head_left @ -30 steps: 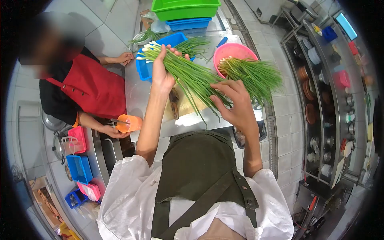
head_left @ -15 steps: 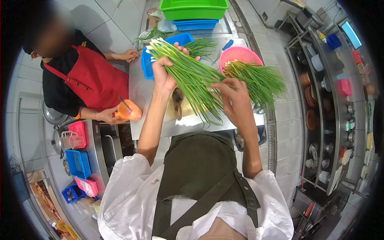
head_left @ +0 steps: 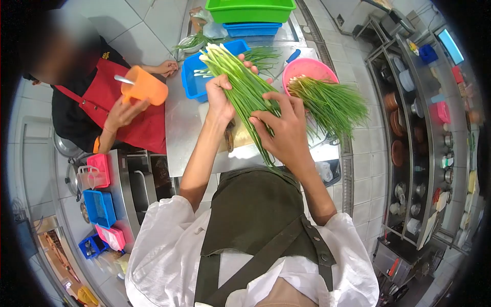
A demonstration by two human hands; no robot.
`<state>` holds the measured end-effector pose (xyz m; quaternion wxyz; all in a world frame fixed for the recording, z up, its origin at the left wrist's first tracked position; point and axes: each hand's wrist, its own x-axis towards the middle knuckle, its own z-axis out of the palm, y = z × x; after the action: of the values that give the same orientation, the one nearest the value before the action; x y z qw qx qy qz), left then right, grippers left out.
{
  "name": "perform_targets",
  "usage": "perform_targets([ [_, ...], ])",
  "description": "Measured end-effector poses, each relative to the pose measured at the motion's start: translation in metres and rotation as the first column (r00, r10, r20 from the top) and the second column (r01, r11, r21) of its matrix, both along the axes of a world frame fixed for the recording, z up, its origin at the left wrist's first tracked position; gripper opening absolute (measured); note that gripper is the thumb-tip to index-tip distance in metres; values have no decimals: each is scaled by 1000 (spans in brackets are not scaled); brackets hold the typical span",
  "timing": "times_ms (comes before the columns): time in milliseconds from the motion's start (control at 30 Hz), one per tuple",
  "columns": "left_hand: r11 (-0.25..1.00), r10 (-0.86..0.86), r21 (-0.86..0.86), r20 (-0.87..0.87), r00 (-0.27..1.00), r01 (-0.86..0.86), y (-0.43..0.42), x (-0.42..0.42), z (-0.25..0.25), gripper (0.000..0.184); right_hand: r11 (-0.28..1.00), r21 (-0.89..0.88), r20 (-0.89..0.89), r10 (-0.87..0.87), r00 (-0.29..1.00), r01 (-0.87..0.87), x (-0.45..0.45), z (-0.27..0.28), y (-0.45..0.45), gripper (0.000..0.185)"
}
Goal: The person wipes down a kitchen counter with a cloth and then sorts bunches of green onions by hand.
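A bunch of green onions point(head_left: 240, 82) is held up over the steel table point(head_left: 179, 117), white ends pointing up and left. My left hand point(head_left: 221, 97) is closed round it below the white ends. My right hand point(head_left: 287, 130) has its curled fingers on the green leaves lower down, whose tips hang toward my apron. Beneath lie a pale cutting board point(head_left: 242, 135) and a long brown object point(head_left: 229, 138), partly hidden by my left arm. More green onions point(head_left: 332, 105) rest in a pink bowl point(head_left: 313, 66) on the right. Behind my left hand is a blue tub point(head_left: 191, 91).
A knife with a blue handle point(head_left: 293, 55) lies beside the pink bowl. Green point(head_left: 250, 13) and blue tubs are stacked at the back. A co-worker in a red apron point(head_left: 140, 125) stands at the left, holding an orange mug point(head_left: 148, 87). Metal shelves point(head_left: 409, 138) line the right.
My right hand has moved left along the leaves and closed on them, drawing them together. The bunch is narrower and hangs steeper. The co-worker has raised the orange mug.
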<state>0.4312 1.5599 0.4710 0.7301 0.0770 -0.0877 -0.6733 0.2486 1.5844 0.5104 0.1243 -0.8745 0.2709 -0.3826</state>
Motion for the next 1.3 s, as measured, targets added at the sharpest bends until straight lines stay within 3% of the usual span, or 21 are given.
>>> perform_targets([
  [200, 999, 17, -46, 89, 996, -13, 2, -1, -17, 79, 999, 38, -33, -15, 999, 16, 10, -9, -7, 13],
  [333, 994, -9, -106, 7, 1000, 10, 4, 0, -22, 83, 982, 176, 68, 57, 996, -69, 10, -16, -17, 10],
  [400, 999, 37, -12, 168, 985, -35, 5, 4, -27, 84, 960, 251, 122, 93, 988, -121, 10, -15, -22, 9],
  [467, 999, 33, -10, 173, 984, -32, 5, 8, -38, 86, 939, 335, 125, 32, 992, -73, 9, -13, -31, 6],
  [533, 1000, -8, 23, 229, 973, 3, 2, 11, -47, 84, 955, 291, 69, 30, 997, -49, 8, -10, -40, 6],
  [600, 996, 2, 86, 228, 974, -23, 7, 4, -34, 82, 691, 694, 305, -26, 952, -204, 11, -11, -50, 6],
  [667, 988, -35, 157, 238, 971, -3, 7, 3, -36, 72, 741, 632, 346, -12, 938, -224, 20, -31, -72, 12],
  [733, 995, -40, 103, 238, 970, 16, 6, 2, -41, 66, 609, 657, 573, -22, 819, -444, 28, -39, -88, 15],
  [767, 994, -60, 103, 227, 972, 37, 6, 1, -40, 63, 421, 706, 661, -102, 743, -570, 35, -26, -87, 20],
  [800, 993, -81, 104, 215, 973, 60, 7, 0, -40, 59, 422, 706, 659, -97, 746, -569, 37, -23, -90, 20],
  [867, 992, -70, 116, 230, 971, 44, 7, -4, -40, 53, -8, 671, 715, -258, 650, -741, 43, -18, -101, 22],
  [933, 985, -67, 170, 329, 942, 11, 4, -5, -44, 58, 12, 630, 752, -258, 607, -776, 54, -33, -121, 20],
  [1033, 992, -71, 117, 258, 964, 42, 7, -8, -44, 54, 44, 541, 818, -262, 513, -840, 63, -41, -132, 18],
  [1100, 993, -40, 122, 247, 968, 10, 7, -6, -45, 52, 274, 783, 612, -174, 772, -559, 61, -23, -121, 22],
  [1233, 979, 39, 185, 256, 966, -88, 6, -3, -48, 44, 283, 798, 570, -66, 819, -532, 51, -22, -111, 30],
  [1300, 966, 73, 219, 279, 957, -138, 6, -2, -52, 41, 529, 775, 349, 98, 932, -346, 45, -17, -105, 34],
])
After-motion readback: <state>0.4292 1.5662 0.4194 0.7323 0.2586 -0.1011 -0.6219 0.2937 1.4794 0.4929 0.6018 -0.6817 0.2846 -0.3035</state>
